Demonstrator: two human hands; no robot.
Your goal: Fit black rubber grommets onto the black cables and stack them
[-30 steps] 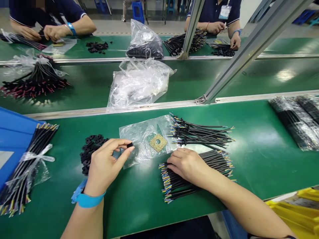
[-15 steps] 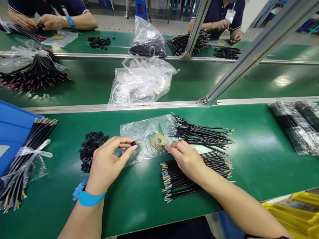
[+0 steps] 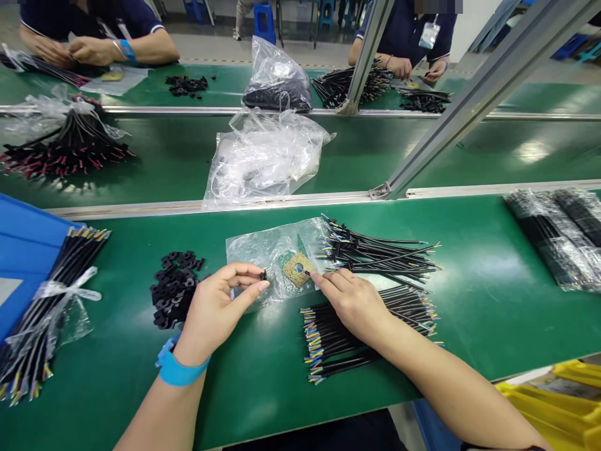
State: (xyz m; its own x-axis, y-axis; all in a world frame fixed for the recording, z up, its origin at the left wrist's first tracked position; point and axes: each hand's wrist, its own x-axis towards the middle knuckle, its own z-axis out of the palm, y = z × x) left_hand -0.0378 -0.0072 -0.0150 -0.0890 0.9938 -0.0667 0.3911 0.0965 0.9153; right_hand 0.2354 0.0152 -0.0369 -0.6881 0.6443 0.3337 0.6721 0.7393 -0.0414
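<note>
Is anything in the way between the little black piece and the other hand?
Nothing seems to block it. The black piece pinched in the left hand faces the right hand across a short gap; only a flat tan pad lies there, on a clear bag.

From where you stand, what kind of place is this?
Probably a factory assembly line for cables: green conveyor belts, bundles of black cables with coloured wire ends, a pile of small black parts, co-workers opposite handling the same.
</note>
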